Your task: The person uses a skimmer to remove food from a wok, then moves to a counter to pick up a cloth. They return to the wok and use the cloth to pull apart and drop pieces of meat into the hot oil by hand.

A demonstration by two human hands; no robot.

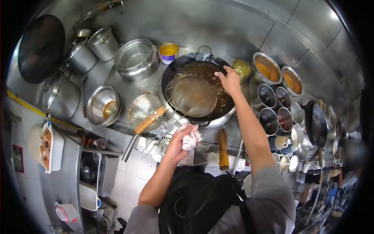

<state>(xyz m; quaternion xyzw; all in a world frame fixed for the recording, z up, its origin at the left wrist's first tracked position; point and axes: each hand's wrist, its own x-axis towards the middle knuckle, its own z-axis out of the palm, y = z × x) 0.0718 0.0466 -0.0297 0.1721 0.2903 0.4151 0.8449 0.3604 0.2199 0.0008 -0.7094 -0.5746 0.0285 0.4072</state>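
My left hand (178, 145) is wrapped round a clump of pale pink raw meat (190, 137), just in front of the wok's near edge. Over the right part of the large wok (202, 57), my right hand (230, 80) is closed in a pinch, with a small pale piece (216, 74) at its fingertips. Dark bubbling liquid (191, 69) fills the wok. A round mesh strainer (194, 95) lies across the wok's near part. Beside it, a perforated ladle (145, 109) and a wooden handle (150, 120) rest left of the wok.
A steel pot (136, 60) and yellow tub (168, 53) stand back left; a steel bowl (102, 105) is nearer. A gold tin (241, 70), amber-filled bowls (267, 68) and several containers line the right. A bamboo brush (223, 150) lies in front.
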